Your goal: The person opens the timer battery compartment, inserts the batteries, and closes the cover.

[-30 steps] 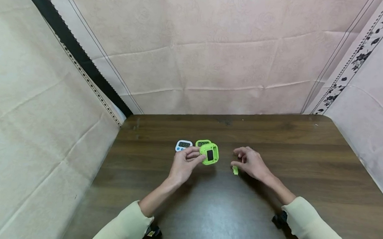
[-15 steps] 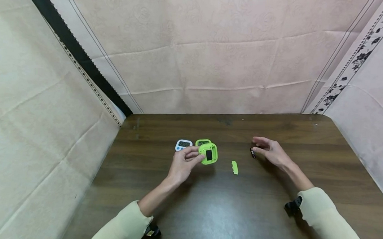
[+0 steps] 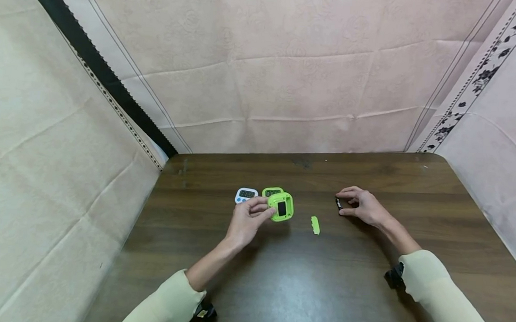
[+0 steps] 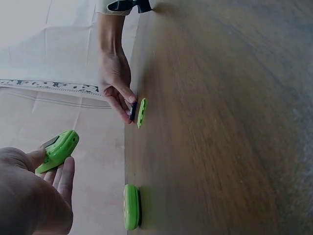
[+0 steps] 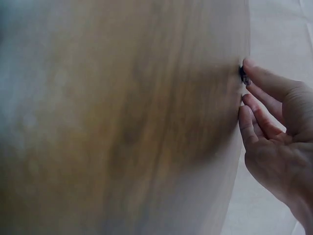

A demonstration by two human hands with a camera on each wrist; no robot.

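Observation:
My left hand (image 3: 244,224) holds a lime-green digital timer (image 3: 287,205) above the table, its back with a dark rectangle and an open battery slot facing up. Thumb and fingers pinch its left edge. To the right, my right hand (image 3: 366,209) pinches a small dark battery (image 4: 133,111) at the tabletop, thumb at one end and a finger at the other. Between the hands a narrow green battery cover (image 3: 315,225) lies on the table. In the right wrist view the battery (image 5: 244,76) is partly hidden by the thumb.
Just behind the left hand lie a white timer (image 3: 245,194) with blue buttons and a second green timer (image 3: 271,192), partly covered by the held one. The brown wooden table (image 3: 277,288) ends at a cloth-covered wall (image 3: 297,85) at the back.
My right hand has moved right, away from the green cover, to the battery, and its fingers have closed on it. The left hand keeps the timer nearly still.

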